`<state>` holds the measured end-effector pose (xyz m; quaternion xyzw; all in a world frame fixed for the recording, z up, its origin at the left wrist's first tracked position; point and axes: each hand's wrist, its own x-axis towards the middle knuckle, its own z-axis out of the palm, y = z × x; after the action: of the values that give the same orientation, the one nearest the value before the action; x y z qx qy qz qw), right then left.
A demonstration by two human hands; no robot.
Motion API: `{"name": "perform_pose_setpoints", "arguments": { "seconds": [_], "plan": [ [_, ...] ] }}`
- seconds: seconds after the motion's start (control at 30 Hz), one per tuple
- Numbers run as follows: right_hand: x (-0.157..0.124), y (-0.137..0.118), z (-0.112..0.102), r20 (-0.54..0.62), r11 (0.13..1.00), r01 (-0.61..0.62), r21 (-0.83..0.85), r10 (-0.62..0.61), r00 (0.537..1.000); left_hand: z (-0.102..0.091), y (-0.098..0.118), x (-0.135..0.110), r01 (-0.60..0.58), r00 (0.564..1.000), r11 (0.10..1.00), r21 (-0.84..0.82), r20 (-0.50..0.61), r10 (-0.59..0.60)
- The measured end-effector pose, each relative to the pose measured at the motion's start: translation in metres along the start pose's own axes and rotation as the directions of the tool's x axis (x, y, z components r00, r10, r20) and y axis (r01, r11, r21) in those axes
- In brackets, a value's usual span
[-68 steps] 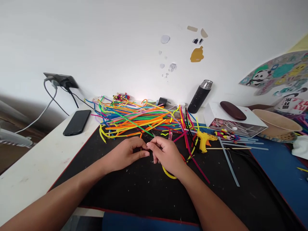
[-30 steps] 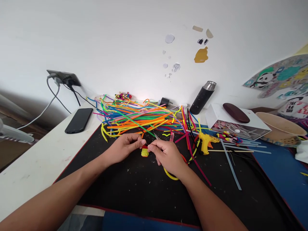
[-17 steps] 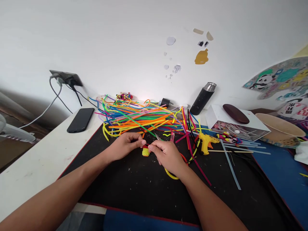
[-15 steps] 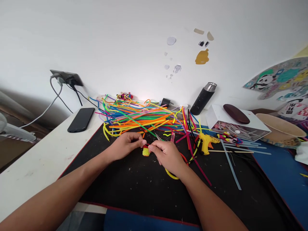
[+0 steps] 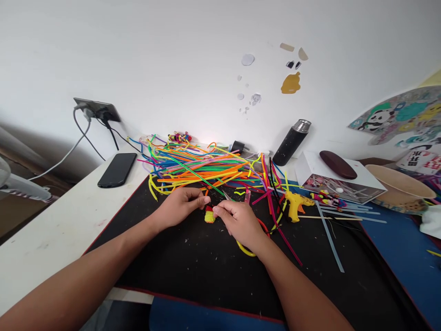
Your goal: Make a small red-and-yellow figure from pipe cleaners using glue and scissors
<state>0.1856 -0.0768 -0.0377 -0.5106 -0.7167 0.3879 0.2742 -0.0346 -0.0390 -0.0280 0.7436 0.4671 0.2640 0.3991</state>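
Between my hands is a small, tightly wound piece of red and yellow pipe cleaner [image 5: 209, 216], its red part uppermost. My left hand [image 5: 182, 205] is closed, thumb and forefinger pinched at the red end. My right hand [image 5: 241, 223] pinches the piece's right side with thumb and forefinger. A pointed metal tip [image 5: 226, 196] shows just behind my right hand, and a smooth yellow loop [image 5: 245, 250] emerges below it; I cannot tell whether this hand also holds them. A heap of coloured pipe cleaners [image 5: 206, 168] lies just beyond both hands.
On the black mat [image 5: 193, 271], a yellow glue gun [image 5: 294, 206] and pale glue strips [image 5: 331, 239] lie to the right. A black flask [image 5: 290, 145] stands by the wall near a white box [image 5: 365, 177]. A phone [image 5: 117, 170] lies at the left.
My left fingertips have lifted slightly from the pipe-cleaner piece's top, so more of its red part shows. My right hand has hardly moved; the view has shifted slightly.
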Motion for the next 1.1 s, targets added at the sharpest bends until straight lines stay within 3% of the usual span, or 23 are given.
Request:
{"name": "perform_pose_setpoints", "arguments": {
  "seconds": [0.2, 0.43, 0.93, 1.1],
  "plan": [
    [0.001, 0.007, -0.004, -0.058, 0.998, -0.012, 0.063, 0.016, 0.998, -0.007, -0.01, 0.004, 0.019, 0.996, 0.963, -0.27, -0.08, -0.042],
    [0.0, 0.007, 0.0, -0.02, 0.983, -0.044, 0.181, 0.048, 0.999, 0.002, -0.006, -0.001, 0.014, 0.998, 0.938, -0.347, 0.061, 0.007],
    [0.001, 0.008, 0.005, 0.013, 0.969, -0.076, 0.237, 0.075, 0.997, 0.003, -0.005, -0.002, -0.025, 0.998, 0.989, -0.143, 0.061, 0.034],
    [-0.001, 0.007, 0.005, -0.063, 0.998, 0.031, -0.056, -0.035, 0.997, 0.003, -0.003, -0.004, -0.004, 0.995, 0.997, -0.073, 0.099, 0.011]
  ]
}}
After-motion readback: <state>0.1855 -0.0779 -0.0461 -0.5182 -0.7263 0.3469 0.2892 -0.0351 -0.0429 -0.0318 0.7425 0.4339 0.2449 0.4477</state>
